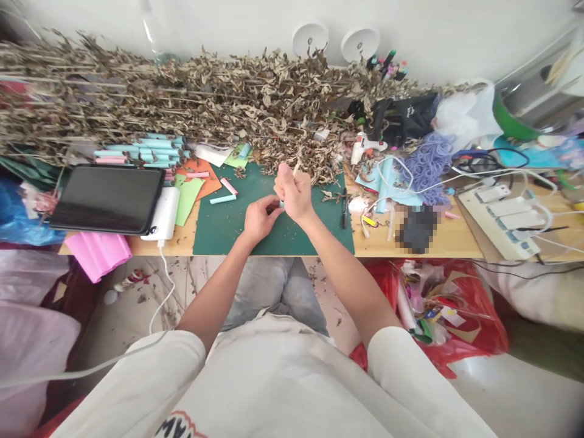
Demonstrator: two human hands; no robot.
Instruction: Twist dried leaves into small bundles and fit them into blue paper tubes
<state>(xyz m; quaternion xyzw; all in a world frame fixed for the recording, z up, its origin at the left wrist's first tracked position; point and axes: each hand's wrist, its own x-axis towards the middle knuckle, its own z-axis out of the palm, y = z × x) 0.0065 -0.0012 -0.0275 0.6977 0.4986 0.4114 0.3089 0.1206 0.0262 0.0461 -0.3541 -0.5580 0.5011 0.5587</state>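
Over the green cutting mat (228, 234), my two hands meet. My left hand (261, 219) is closed, thumb and fingers pinching a small light blue roll (281, 204) that is mostly hidden. Right above it my right hand (294, 191) forms a fist around a thin pale stick (296, 168), whose tip pokes out at the top. Whether the stick's lower end enters the roll cannot be made out. On the mat to the left lie a blue paper roll (223, 199) and a pink one (229, 186). Dried leaves (314, 164) cover the mat's far edge.
Bundled dried stalks (182, 97) line the wall. A tablet (109, 198), a white power bank (164, 213) and stacked blue rolls (150, 149) sit left. Rightward are a black pen (344, 208), a glue gun (365, 146), purple yarn (429, 167) and a power strip (499, 219).
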